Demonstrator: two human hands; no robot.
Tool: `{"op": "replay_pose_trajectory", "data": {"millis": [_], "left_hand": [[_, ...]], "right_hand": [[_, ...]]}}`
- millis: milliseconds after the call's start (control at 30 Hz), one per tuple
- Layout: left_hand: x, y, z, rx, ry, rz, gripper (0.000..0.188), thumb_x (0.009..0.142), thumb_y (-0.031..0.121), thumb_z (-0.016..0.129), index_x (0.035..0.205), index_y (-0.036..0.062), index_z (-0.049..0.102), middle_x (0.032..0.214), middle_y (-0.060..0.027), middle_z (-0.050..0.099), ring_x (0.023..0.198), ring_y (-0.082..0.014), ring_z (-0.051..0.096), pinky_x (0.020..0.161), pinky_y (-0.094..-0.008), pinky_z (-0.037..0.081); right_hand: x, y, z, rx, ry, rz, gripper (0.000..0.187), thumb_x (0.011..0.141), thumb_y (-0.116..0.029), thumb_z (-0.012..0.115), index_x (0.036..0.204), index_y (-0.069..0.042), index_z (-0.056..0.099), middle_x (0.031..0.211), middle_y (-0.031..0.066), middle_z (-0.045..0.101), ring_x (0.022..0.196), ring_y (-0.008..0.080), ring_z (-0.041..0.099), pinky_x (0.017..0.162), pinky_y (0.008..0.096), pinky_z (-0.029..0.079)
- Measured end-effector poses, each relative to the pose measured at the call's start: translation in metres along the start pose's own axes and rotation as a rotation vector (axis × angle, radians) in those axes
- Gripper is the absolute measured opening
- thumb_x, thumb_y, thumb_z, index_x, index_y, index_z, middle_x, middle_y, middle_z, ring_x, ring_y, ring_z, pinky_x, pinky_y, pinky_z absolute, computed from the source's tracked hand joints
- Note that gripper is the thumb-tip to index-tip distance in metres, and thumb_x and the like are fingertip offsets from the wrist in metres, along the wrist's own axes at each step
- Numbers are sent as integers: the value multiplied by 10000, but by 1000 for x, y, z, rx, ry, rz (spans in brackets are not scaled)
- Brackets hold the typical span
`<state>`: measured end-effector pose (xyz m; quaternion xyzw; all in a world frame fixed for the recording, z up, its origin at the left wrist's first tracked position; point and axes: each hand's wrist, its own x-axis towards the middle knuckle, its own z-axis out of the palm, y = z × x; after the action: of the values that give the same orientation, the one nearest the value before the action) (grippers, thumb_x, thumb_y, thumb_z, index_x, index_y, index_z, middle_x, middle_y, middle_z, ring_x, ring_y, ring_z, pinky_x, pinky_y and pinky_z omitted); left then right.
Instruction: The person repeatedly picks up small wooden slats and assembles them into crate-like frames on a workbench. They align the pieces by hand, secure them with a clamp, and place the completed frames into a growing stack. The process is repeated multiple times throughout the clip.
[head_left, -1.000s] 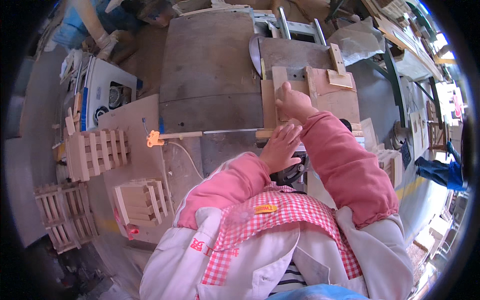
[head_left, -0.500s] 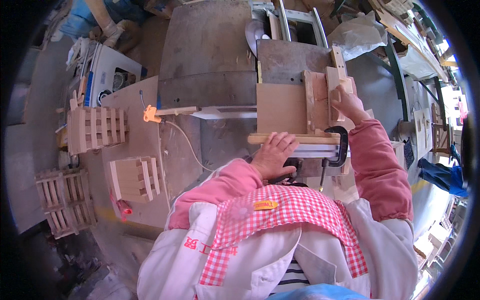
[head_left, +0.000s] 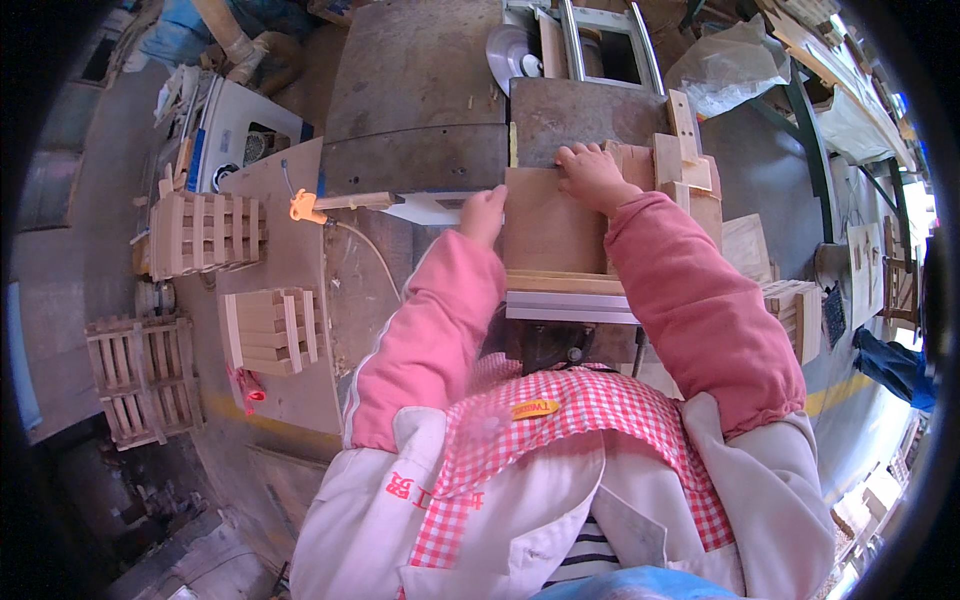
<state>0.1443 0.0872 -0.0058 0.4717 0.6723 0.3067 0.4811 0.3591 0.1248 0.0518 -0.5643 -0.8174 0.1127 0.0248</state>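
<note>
The head view looks down on a flat wooden board (head_left: 545,222) lying on the metal worktop (head_left: 420,90) of a saw bench, its far edge just short of where the round saw blade (head_left: 512,55) rises at the back. The board sits against small wooden stop blocks (head_left: 680,160) on its right, with a pale strip (head_left: 565,283) along its near edge.

The left hand (head_left: 484,213) rests on the board's left edge, fingers (head_left: 478,232) curled loosely over the side and pressing against the wood rather than closed round it. The right hand (head_left: 592,176) lies on the far right corner of the board, fingers (head_left: 572,160) spread a little and flat on top, touching both the board and the nearest block. Neither hand is clenched; both bear down on the same piece.

To do this well, I judge the board should stay flat and tight against the blocks, with both hands kept to the sides of the cutting line and well clear of the blade. Even pressure from the two hands would keep the wood from twisting as it travels.

Further out, an orange clamp (head_left: 302,207) grips a slim batten on the left of the worktop. Beyond it lie stacks of small slatted wooden crates (head_left: 205,232), more of them (head_left: 272,330) nearer, and another group on the floor (head_left: 140,375). A plastic bag (head_left: 725,65) sits at the upper right.
</note>
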Motion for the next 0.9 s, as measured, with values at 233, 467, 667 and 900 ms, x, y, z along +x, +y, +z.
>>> {"op": "replay_pose_trajectory", "data": {"millis": [233, 467, 667, 900], "left_hand": [[-13, 20, 2, 392, 98, 196, 308, 879, 319, 564, 936, 40, 681, 870, -214, 666, 866, -408, 634, 737, -454, 488], [-27, 19, -1, 359, 198, 247, 278, 857, 305, 609, 963, 62, 690, 890, -189, 682, 868, -396, 645, 736, -452, 501], [-33, 23, -9, 326, -32, 125, 277, 855, 269, 648, 968, 18, 674, 950, -177, 690, 902, -385, 640, 795, -451, 492], [-41, 16, -14, 439, 108, 330, 272, 820, 307, 673, 911, 52, 693, 909, -164, 687, 857, -367, 643, 755, -441, 491]], "right_hand": [[22, 16, -3, 292, -63, 29, 182, 860, -187, 566, 973, -83, 665, 1074, 185, 629, 1051, 390, 573, 888, 466, 469], [-8, 2, 11, 381, 30, -146, 192, 905, -195, 535, 1009, -59, 621, 1075, 159, 645, 1050, 381, 569, 899, 454, 457], [-19, -7, 11, 390, 171, -107, 198, 914, -227, 558, 1008, -57, 597, 1006, 165, 625, 1004, 383, 567, 882, 455, 454], [-43, -16, 18, 299, 158, -216, 201, 921, -207, 553, 1055, -67, 606, 1046, 148, 617, 1006, 370, 567, 869, 443, 465]]}}
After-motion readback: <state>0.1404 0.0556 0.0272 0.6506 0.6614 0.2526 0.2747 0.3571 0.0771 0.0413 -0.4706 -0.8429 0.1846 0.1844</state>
